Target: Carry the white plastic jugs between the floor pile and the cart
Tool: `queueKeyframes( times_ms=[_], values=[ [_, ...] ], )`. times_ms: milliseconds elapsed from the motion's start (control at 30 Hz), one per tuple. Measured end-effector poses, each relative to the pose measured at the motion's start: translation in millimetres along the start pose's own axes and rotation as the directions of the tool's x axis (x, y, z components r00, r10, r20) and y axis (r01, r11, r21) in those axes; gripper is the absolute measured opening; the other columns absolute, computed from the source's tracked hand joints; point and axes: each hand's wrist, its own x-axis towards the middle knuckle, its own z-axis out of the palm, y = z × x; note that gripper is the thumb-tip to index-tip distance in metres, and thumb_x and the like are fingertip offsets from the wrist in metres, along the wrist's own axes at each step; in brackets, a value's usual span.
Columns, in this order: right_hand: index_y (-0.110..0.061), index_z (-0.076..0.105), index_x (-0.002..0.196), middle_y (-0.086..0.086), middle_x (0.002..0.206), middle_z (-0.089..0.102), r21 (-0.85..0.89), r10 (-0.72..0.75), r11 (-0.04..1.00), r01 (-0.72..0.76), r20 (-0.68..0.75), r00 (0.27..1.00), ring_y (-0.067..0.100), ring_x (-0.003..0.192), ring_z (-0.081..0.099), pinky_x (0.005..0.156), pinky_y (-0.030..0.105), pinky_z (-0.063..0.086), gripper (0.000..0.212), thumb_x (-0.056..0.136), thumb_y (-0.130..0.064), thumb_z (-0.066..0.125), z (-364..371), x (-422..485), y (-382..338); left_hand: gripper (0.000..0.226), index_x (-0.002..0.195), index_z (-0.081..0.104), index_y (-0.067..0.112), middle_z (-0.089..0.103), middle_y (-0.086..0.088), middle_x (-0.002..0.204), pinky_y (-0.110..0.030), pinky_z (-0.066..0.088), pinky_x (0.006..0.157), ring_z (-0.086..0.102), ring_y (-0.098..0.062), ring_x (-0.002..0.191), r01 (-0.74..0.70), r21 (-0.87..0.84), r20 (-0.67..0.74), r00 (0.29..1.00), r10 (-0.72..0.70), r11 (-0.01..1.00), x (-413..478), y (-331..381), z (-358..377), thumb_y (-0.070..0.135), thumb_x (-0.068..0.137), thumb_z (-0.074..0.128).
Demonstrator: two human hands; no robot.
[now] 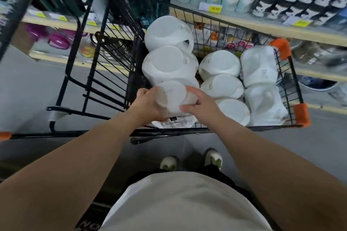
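Observation:
Both my hands hold one plastic-wrapped pack of white bowls (171, 97) over the near left corner of a black wire shopping cart (293, 88). My left hand (148, 105) grips the pack's left side from below. My right hand (201, 103) curls round its right side, thumb on top. Several more wrapped packs of white bowls (169, 62) lie in the cart, bottoms up, some stacked. A flat white pack with a barcode label (174, 121) lies under the held one.
A second black cart (105, 58) stands folded open to the left. Store shelves (262, 26) with paper rolls, dark patterned dishes and purple bowls run behind the carts. Grey floor and my two shoes (191, 161) are below the cart handle (169, 134).

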Motion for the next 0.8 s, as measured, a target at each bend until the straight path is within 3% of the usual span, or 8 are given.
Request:
queueKeyframes(
  times_ms=[100, 200, 300, 433, 500, 600, 667, 800],
  values=[
    [-0.030, 0.056, 0.132, 0.000, 0.137, 0.053, -0.131, 0.035, 0.990, -0.046, -0.084, 0.996, 0.017, 0.116, 0.056, 0.094, 0.030, 0.045, 0.060, 0.077, -0.035, 0.078, -13.7, 1.9, -8.9, 0.108, 0.144, 0.035, 0.015, 0.040, 0.001, 0.131, -0.025, 0.021, 0.106, 0.025, -0.012, 0.125, -0.086, -0.022, -0.008, 0.996, 0.086, 0.996, -11.1, 13.8, -5.0, 0.058, 0.049, 0.062],
    [-0.029, 0.033, 0.148, 0.013, 0.148, 0.032, -0.333, 0.131, 0.931, -0.152, -0.083, 0.988, 0.036, 0.132, 0.039, 0.111, 0.046, 0.033, 0.080, 0.081, -0.044, 0.073, -21.4, 6.1, -9.1, 0.096, 0.149, 0.030, 0.017, 0.044, -0.009, 0.144, -0.029, 0.031, 0.105, 0.041, -0.021, 0.131, -0.056, -0.103, 0.027, 0.998, 0.059, 0.993, -6.7, 9.6, -1.9, 0.039, 0.070, 0.077],
    [-0.028, 0.017, 0.154, 0.009, 0.159, 0.016, -0.294, 0.116, 0.950, -0.104, 0.024, 0.993, 0.030, 0.145, 0.021, 0.117, 0.041, 0.022, 0.087, 0.086, -0.038, 0.070, -22.2, 8.3, -7.9, 0.099, 0.154, 0.021, 0.020, 0.040, -0.003, 0.150, -0.026, 0.033, 0.103, 0.042, -0.023, 0.134, 0.031, -0.197, 0.079, 0.997, -0.016, 0.980, 0.9, 1.7, -0.2, 0.020, 0.075, 0.082],
    [-0.020, 0.022, 0.152, 0.005, 0.154, 0.032, -0.307, 0.061, 0.951, -0.043, 0.048, 0.997, 0.025, 0.141, 0.030, 0.104, 0.036, 0.032, 0.092, 0.080, -0.042, 0.075, -6.6, 5.8, -5.7, 0.109, 0.153, 0.025, 0.028, 0.042, 0.002, 0.147, -0.029, 0.036, 0.098, 0.042, -0.014, 0.118, 0.114, -0.349, 0.052, 0.993, -0.103, 0.930, 4.0, -3.9, -4.2, 0.015, 0.066, 0.088],
    [-0.022, 0.030, 0.147, 0.007, 0.145, 0.042, -0.405, 0.047, 0.914, -0.021, 0.056, 0.997, 0.029, 0.135, 0.037, 0.092, 0.038, 0.034, 0.080, 0.082, -0.047, 0.069, 3.0, 6.3, -8.5, 0.110, 0.154, 0.022, 0.025, 0.040, 0.002, 0.149, -0.029, 0.034, 0.099, 0.042, -0.017, 0.123, 0.146, -0.321, 0.033, 0.989, -0.143, 0.936, 3.7, -5.4, -5.7, 0.019, 0.066, 0.089],
    [-0.029, 0.036, 0.146, -0.001, 0.146, 0.045, -0.402, 0.045, 0.916, -0.005, 0.090, 0.995, 0.022, 0.134, 0.041, 0.098, 0.036, 0.035, 0.064, 0.089, -0.049, 0.060, -5.6, 6.3, -9.6, 0.099, 0.151, 0.029, 0.019, 0.041, -0.002, 0.150, -0.032, 0.034, 0.105, 0.041, -0.022, 0.134, 0.146, -0.164, -0.024, 0.988, -0.152, 0.975, 3.7, 2.6, -11.5, 0.030, 0.071, 0.085],
    [-0.031, 0.040, 0.144, -0.002, 0.145, 0.048, -0.358, 0.021, 0.934, 0.007, 0.073, 0.997, 0.018, 0.131, 0.045, 0.102, 0.032, 0.037, 0.060, 0.090, -0.047, 0.060, -26.8, 2.9, -10.5, 0.078, 0.143, 0.044, 0.024, 0.051, 0.000, 0.140, -0.025, 0.041, 0.091, 0.051, -0.016, 0.120, 0.081, -0.125, -0.103, 0.990, -0.094, 0.989, 7.9, 20.0, -18.1, 0.034, 0.075, 0.081],
    [-0.026, 0.052, 0.135, 0.002, 0.130, 0.057, -0.268, -0.079, 0.962, 0.053, -0.088, 0.993, 0.015, 0.112, 0.055, 0.082, 0.025, 0.048, 0.051, 0.089, -0.041, 0.065, -95.6, -11.5, -15.1, 0.039, 0.123, 0.060, 0.032, 0.056, 0.007, 0.118, -0.025, 0.049, 0.059, 0.057, -0.006, 0.097, -0.121, -0.228, -0.181, 0.980, 0.080, 0.966, 19.0, 96.7, -16.4, 0.033, 0.085, 0.071]
  ],
)
